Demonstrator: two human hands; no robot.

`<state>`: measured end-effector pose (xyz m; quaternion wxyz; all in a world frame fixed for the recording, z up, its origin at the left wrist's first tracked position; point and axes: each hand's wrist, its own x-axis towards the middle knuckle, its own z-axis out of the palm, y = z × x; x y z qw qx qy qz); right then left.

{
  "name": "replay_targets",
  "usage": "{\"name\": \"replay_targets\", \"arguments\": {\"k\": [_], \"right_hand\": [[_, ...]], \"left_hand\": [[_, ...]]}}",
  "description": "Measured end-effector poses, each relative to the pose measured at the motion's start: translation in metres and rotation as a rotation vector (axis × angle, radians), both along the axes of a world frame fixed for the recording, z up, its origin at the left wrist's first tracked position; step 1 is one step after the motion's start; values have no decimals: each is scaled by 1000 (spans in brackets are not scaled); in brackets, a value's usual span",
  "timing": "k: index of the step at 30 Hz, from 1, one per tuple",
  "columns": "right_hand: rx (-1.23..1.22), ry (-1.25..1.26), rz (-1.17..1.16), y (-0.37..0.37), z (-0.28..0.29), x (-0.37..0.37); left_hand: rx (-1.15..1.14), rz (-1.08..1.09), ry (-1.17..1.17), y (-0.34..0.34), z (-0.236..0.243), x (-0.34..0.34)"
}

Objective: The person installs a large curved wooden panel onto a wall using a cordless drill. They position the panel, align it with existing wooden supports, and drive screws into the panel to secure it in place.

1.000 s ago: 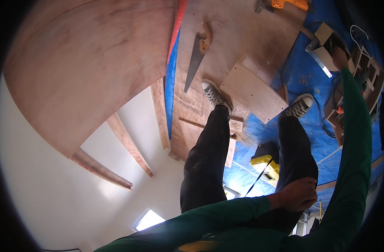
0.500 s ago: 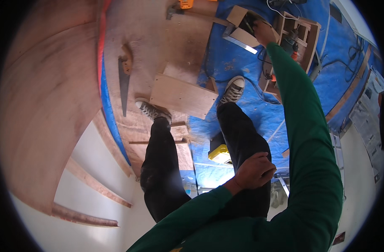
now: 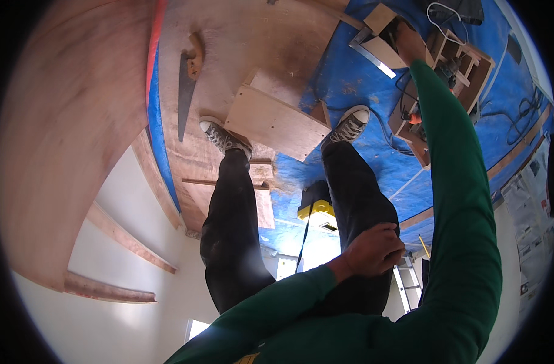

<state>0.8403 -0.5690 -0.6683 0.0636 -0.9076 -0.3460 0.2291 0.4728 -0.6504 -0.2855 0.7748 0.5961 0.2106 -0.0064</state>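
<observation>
Right hand (image 3: 410, 45) inside box (image 3: 383, 51), left hand (image 3: 374, 250) in loose fist

Right hand: fingers down in the open cardboard box, hidden; can't tell if gripping or how far open. Left hand: fingers curled in, over the right thigh; contact unclear. Box sits on blue tarp (image 3: 374, 167), upper right, flaps out. Metal square (image 3: 377, 63) just beside it; wooden crate (image 3: 480, 79) with tools on its other side. Plywood (image 3: 259, 39) on the left carries a saw (image 3: 186, 91). Wooden piece (image 3: 277, 121) lies between the shoes (image 3: 353, 124). Yellow-and-black case (image 3: 316, 211) by the right leg. White wall (image 3: 116, 227) lower left, ladder (image 3: 407, 280) lower right.
</observation>
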Motion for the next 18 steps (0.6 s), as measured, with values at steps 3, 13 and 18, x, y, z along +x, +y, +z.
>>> {"name": "replay_targets", "arguments": {"k": [3,13,18], "right_hand": [[12,28,-79,-7,28,1],[157,307,-271,-16,129,-109],[203,558,-250,-45,266,-240]], "left_hand": [[20,-10,10,1,1,0],[110,-106,143,7,16,2],[-48,11,340,19,25,-19]]}}
